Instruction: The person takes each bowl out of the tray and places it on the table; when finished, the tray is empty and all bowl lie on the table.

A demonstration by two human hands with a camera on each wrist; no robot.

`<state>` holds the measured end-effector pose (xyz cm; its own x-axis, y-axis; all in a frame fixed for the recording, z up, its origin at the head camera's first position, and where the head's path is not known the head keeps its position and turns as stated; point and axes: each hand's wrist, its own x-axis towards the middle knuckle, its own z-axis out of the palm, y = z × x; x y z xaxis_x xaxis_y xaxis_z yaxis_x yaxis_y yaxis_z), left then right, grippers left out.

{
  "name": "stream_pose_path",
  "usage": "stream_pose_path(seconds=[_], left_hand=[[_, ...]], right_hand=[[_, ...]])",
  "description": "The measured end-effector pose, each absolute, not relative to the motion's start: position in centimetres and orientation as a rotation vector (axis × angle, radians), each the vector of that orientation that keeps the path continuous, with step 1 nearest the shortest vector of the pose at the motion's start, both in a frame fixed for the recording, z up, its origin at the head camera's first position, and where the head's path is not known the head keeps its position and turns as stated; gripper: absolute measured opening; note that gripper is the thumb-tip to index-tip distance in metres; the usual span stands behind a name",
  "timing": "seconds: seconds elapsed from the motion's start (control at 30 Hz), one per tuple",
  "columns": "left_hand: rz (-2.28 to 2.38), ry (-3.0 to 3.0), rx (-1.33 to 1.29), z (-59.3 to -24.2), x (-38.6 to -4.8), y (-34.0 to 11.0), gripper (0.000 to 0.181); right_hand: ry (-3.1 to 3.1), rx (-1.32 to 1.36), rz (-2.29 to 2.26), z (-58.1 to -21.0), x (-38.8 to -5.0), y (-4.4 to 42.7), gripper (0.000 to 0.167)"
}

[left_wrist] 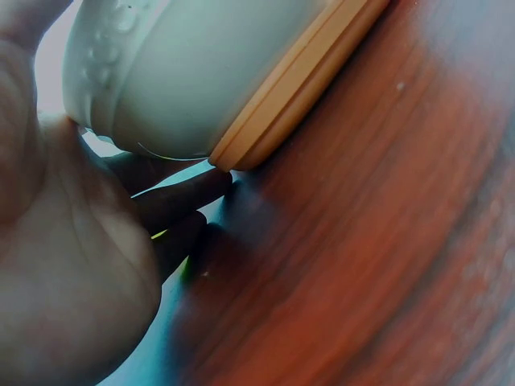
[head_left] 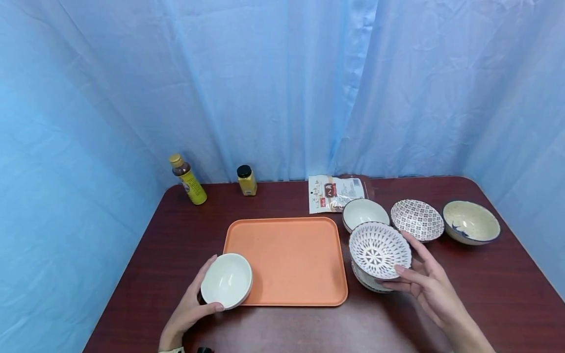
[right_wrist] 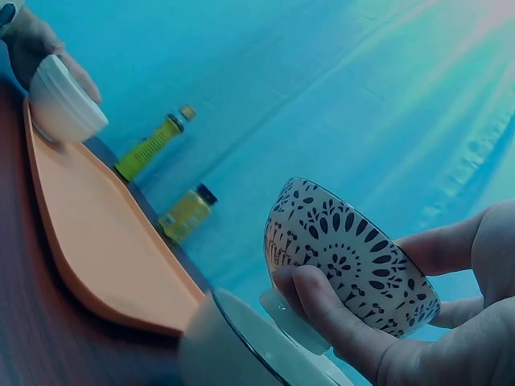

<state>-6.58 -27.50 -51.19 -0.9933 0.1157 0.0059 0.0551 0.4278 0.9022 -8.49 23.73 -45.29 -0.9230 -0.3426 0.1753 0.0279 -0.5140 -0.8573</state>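
Observation:
My left hand [head_left: 190, 309] grips a plain white bowl [head_left: 227, 281] by its side, thumb in front and fingers behind. In the left wrist view the bowl's base meets the tray's orange rim [left_wrist: 282, 88]. My right hand [head_left: 430, 289] pinches a white bowl with a dark petal pattern [head_left: 379, 250] by its rim, thumb on the near side. This bowl is tilted and overlaps another bowl [head_left: 368, 282] beneath it, which is mostly hidden. In the right wrist view a gap shows between the patterned bowl [right_wrist: 346, 257] and a dark-rimmed white bowl [right_wrist: 209, 342].
An orange tray [head_left: 291, 264] lies mid-table. Behind the right hand stand a white bowl [head_left: 365, 214], a grid-patterned bowl [head_left: 417, 219] and a cream bowl [head_left: 471, 222]. A snack packet [head_left: 336, 192], a yellow jar [head_left: 247, 181] and a yellow-labelled bottle [head_left: 191, 184] stay along the back.

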Motion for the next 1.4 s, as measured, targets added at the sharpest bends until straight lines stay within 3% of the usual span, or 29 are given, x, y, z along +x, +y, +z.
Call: stream_pose_path(seconds=[1.0, 1.4], left_hand=[[1.612, 2.616, 0.154, -51.3, -6.7, -27.6, 0.107], [1.614, 2.608, 0.134, -51.3, -6.7, -27.6, 0.107]], right_hand=[[1.03, -0.664, -2.766, -47.1, -6.3, 30.6, 0.075], [0.956, -0.539, -2.896, -49.1, -5.9, 33.7, 0.073]])
